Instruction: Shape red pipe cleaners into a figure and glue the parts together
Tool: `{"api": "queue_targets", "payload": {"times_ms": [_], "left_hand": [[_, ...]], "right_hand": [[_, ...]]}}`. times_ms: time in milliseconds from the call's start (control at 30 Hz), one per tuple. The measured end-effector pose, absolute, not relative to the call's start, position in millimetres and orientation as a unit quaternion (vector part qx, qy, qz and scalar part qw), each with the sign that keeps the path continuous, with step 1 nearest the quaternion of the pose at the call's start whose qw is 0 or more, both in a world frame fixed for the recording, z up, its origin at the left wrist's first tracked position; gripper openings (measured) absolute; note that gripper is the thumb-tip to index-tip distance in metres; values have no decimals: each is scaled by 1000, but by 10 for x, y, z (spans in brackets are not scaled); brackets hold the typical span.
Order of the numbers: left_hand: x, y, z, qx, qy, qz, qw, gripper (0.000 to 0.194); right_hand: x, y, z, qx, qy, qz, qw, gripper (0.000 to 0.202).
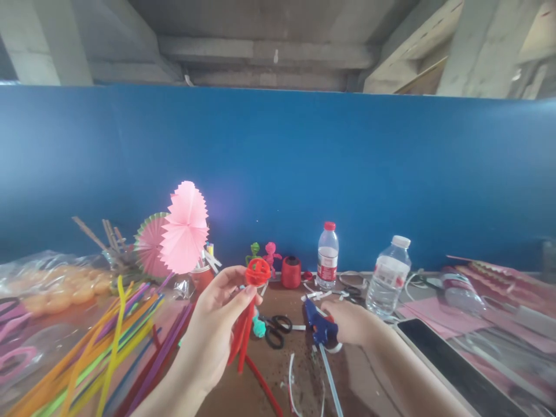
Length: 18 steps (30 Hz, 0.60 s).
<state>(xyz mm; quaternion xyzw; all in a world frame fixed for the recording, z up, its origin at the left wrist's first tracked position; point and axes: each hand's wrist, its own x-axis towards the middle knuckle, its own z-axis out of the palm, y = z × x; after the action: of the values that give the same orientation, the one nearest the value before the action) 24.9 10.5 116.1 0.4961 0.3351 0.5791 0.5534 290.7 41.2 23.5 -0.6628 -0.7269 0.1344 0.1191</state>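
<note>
While the left hand [226, 310] pinches the red coil [258, 271], the blue glue gun [320, 329] lies rightward, pointing far — right hand [347, 321] against it, closure of that grip hidden.

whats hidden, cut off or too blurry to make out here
All in the head view:
Right hand: fingers mostly hidden by the glue gun, so its grip is unclear.
Red stems: partly hidden behind the left hand.
Red-capped bottle: label print too small and blurred to read.
Glue stick and phone: near ends cut off by the bottom edge.
</note>
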Motion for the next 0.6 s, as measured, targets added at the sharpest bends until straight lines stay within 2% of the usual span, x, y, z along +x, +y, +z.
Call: {"api": "queue_targets", "payload": {"times_ms": [100, 233, 333, 467, 600], "left_hand": [[244, 101, 1188, 507, 328, 577, 551, 14], [226, 107, 1213, 510, 320, 566, 563, 15], [205, 114, 1207, 514, 319, 557, 569, 13], [185, 124, 1185, 522, 303, 558, 570, 13], [174, 107, 1191, 527, 285, 562, 571, 12]], "right_hand": [[2916, 549, -36, -666, -728, 155, 47, 27], [2957, 602, -115, -666, -723, 178, 46, 27], [3019, 576, -11, -649, -725, 205, 110, 24], [3119, 470, 192, -612, -705, 268, 238, 43], [3180, 344, 195, -582, -638, 375, 338, 32]]}}
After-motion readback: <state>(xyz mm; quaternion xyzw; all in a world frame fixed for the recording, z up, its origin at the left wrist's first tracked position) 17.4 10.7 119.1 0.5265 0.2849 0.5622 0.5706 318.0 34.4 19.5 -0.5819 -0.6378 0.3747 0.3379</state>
